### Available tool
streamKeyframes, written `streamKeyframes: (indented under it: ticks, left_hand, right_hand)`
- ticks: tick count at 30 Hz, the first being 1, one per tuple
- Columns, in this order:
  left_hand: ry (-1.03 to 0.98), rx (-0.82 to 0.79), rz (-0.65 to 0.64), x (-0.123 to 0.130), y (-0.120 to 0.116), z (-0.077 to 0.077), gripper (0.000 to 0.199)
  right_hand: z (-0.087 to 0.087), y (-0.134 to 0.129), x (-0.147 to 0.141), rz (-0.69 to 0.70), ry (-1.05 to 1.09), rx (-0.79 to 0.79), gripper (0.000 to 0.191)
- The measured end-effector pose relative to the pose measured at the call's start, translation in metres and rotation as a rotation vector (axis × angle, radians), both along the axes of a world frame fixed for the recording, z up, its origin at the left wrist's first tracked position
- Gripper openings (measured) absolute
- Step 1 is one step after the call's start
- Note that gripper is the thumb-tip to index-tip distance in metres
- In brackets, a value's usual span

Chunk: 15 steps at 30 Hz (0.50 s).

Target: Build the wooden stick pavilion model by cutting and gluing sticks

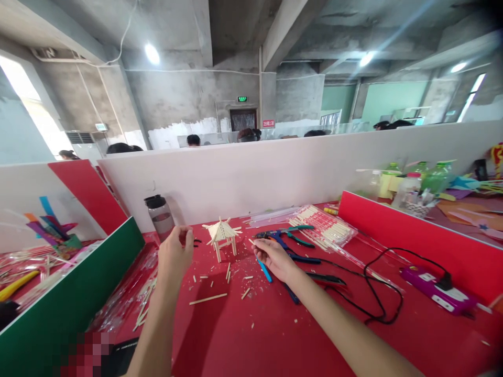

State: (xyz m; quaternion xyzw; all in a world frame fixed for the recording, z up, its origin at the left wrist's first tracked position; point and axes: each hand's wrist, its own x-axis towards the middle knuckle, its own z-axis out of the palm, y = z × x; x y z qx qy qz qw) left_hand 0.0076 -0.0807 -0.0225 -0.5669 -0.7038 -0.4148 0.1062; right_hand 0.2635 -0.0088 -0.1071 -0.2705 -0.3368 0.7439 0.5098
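Observation:
A small pavilion model (222, 235) made of pale wooden sticks stands upright on the red tabletop, with a pointed roof on short legs. My left hand (176, 254) is raised to the left of it, fingers curled into a pinch; whatever they may hold is hidden. On the other side my right hand (274, 257) pinches a short wooden stick (252, 241), apart from the model. Under and beyond that hand lie green-handled pliers (301, 235) and a blue pen-like tool (264, 270). Cut stick pieces and one longer stick (208, 299) lie in front of the model.
A bottle (160, 213) stands at the back left. Packaged sticks (324, 225) lie at the back right, near a black cable (401, 293) and a purple power strip (438, 290). Green (78, 293) and red (412, 241) dividers flank the workspace; a white partition (251, 178) closes the back.

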Motion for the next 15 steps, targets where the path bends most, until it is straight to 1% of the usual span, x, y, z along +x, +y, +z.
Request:
streamKeyframes:
  ticks: [2,5,8,11,15]
  left_hand:
    - [0.015,0.013,0.045,0.000,0.006,0.011,0.019]
    - [0.008,0.010,0.060,0.000,0.019,0.027,0.018]
    - [0.025,-0.007,0.077,-0.004,0.033,0.037,0.017]
    - [0.035,-0.066,0.105,-0.014,0.043,0.039,0.015]
    - [0.064,-0.142,0.108,-0.036,0.047,0.034,0.018]
  right_hand:
    - [0.005,0.004,0.002,0.005,-0.024,0.029,0.024]
    - [0.014,0.011,0.002,0.016,-0.070,0.060,0.024]
    - [0.021,0.018,-0.001,0.040,-0.127,0.078,0.025]
    - [0.021,0.022,-0.006,0.085,-0.197,0.095,0.026]
    - [0.018,0.025,-0.013,0.150,-0.263,0.131,0.024]
